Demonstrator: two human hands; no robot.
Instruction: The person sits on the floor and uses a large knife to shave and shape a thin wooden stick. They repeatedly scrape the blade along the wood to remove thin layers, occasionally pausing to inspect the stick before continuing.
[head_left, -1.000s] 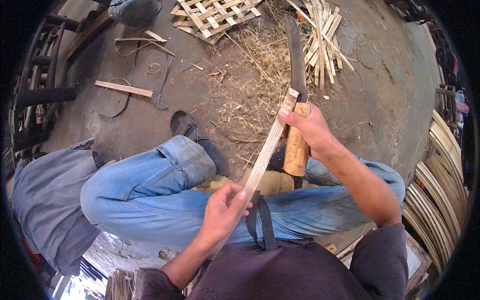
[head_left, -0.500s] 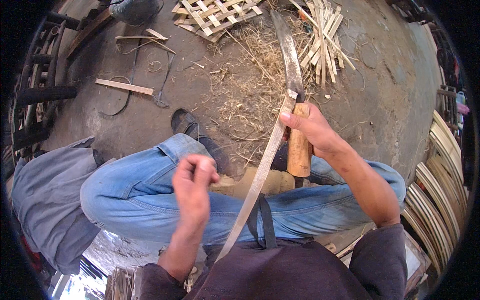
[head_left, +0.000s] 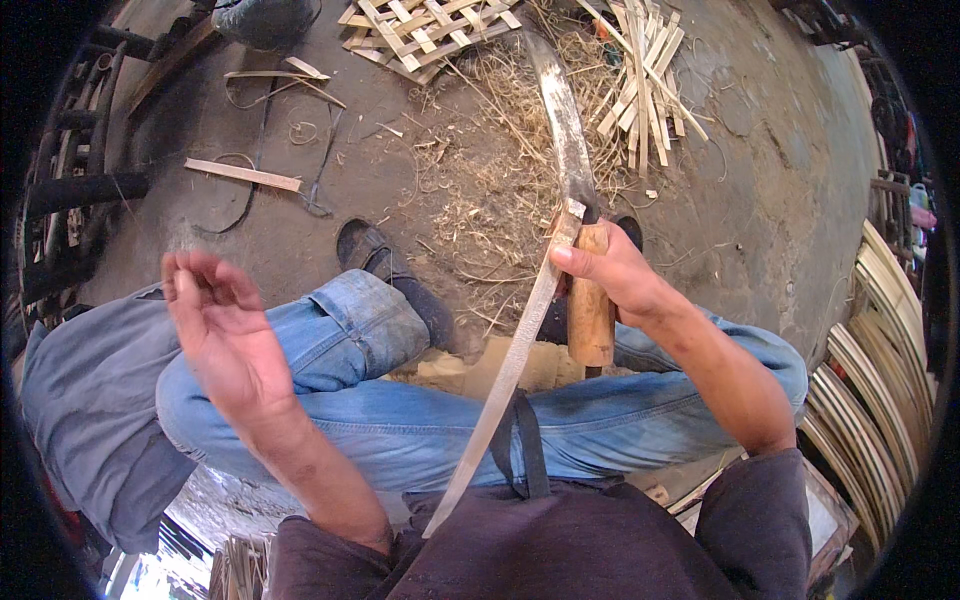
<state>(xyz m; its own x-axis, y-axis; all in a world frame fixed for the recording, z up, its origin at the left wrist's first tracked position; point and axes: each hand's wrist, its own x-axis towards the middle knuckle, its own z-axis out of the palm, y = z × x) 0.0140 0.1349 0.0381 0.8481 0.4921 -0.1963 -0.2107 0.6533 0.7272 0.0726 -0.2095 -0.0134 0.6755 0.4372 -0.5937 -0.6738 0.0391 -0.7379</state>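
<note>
Right hand closed round wooden handle of knife, thumb pinning pale strip alongside; blade points away over shavings, strip slants back to dark shirt. Left hand holds nothing, fingers parted, loosely curled, over left knee

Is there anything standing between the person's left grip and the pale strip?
Nothing visible does. The left grip is open, left of the pale strip; the jeans lie beneath the path, not across it.
</note>
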